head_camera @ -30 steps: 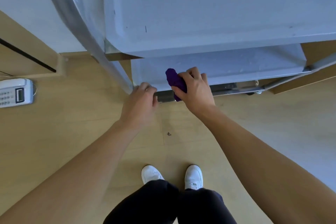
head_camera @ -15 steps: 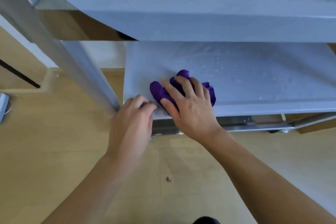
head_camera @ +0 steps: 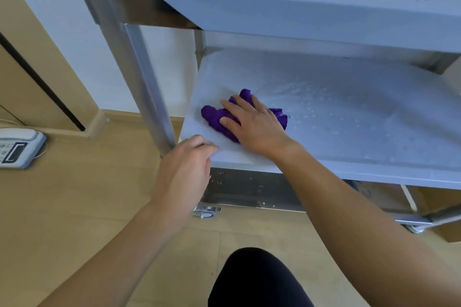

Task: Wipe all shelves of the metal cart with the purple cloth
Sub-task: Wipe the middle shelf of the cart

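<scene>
The right hand [head_camera: 254, 124] presses fingers spread flat on the purple cloth [head_camera: 214, 117] (soft, bunched, likely damp) at the middle shelf's [head_camera: 349, 112] nine-o'clock end; the left hand [head_camera: 184, 169], fingers curled, grips the front edge.

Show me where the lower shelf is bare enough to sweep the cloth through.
The lower shelf lies bare from the purple cloth rightward to its far right end, dotted only with droplets. The near-left corner is crowded: the right hand presses the cloth there, and the left hand grips the front edge beside the metal post.
</scene>
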`<action>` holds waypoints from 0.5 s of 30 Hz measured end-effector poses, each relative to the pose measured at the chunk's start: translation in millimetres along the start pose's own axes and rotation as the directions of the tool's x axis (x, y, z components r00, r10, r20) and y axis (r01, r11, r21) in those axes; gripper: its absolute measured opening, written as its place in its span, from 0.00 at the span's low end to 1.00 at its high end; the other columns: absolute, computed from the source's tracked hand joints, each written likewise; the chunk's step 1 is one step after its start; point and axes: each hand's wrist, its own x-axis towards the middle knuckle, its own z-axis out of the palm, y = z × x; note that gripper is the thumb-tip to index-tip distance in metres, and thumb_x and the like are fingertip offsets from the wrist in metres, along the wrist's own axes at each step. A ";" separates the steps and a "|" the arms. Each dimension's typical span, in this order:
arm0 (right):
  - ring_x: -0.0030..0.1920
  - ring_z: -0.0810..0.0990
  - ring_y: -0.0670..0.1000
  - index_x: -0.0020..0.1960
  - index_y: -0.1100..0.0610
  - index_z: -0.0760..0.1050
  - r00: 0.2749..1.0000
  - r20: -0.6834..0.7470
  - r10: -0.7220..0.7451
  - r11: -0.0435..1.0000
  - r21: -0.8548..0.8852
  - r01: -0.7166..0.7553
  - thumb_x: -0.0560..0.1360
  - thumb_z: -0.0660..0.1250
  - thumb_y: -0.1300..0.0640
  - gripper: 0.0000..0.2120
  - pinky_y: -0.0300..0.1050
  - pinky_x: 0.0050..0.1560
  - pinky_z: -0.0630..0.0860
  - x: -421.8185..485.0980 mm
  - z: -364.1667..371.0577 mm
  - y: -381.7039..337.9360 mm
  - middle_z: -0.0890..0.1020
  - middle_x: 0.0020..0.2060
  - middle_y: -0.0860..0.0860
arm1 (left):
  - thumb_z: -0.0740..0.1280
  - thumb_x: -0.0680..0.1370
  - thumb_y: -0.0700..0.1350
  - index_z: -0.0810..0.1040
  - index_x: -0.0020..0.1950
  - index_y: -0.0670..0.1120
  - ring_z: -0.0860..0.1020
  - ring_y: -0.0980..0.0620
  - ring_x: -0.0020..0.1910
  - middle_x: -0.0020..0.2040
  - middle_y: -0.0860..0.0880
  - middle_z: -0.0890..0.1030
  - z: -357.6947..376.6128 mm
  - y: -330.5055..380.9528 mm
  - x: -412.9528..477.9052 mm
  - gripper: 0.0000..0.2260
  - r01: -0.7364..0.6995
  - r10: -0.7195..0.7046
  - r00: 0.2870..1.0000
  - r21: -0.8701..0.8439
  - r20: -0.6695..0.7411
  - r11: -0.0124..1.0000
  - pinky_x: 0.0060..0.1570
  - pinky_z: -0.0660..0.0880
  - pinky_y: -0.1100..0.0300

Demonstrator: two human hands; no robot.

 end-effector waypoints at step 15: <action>0.71 0.64 0.54 0.72 0.44 0.67 0.980 -0.102 -0.172 0.985 0.013 0.174 0.81 0.55 0.42 0.21 0.52 0.69 0.64 -37.7 -1.1 -1.1 0.70 0.71 0.44 | 0.61 0.77 0.35 0.80 0.61 0.46 0.76 0.51 0.51 0.56 0.52 0.77 -13.8 13.5 -1.3 0.16 -0.007 -0.006 0.989 0.086 0.149 0.996 0.48 0.76 0.53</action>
